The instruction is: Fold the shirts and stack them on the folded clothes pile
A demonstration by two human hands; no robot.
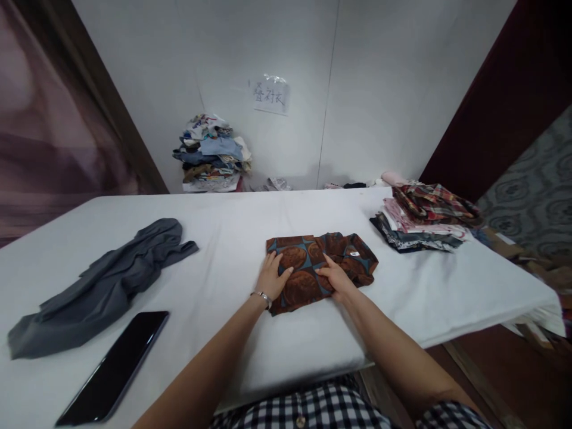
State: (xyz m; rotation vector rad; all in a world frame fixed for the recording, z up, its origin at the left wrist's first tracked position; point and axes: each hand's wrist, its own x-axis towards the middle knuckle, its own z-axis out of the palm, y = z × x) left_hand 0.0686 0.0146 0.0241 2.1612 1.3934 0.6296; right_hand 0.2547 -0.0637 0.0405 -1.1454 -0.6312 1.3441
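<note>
A brown and blue patterned shirt (298, 266) lies folded into a compact shape on the white table, its collar end with a small white label pointing right. My left hand (271, 277) rests on the shirt's left edge, thumb apart from the fingers. At the shirt's middle, my right hand (336, 279) has thumb and fingers closed on the folded cloth near the collar; part of its grip is hidden.
On the left lie a crumpled grey garment (111, 283) and a black phone (117, 364). A folded clothes stack (422, 220) stands at the right. Behind the table (223, 220) rises a clothes pile (212, 155), below a paper sign (271, 96) on the wall.
</note>
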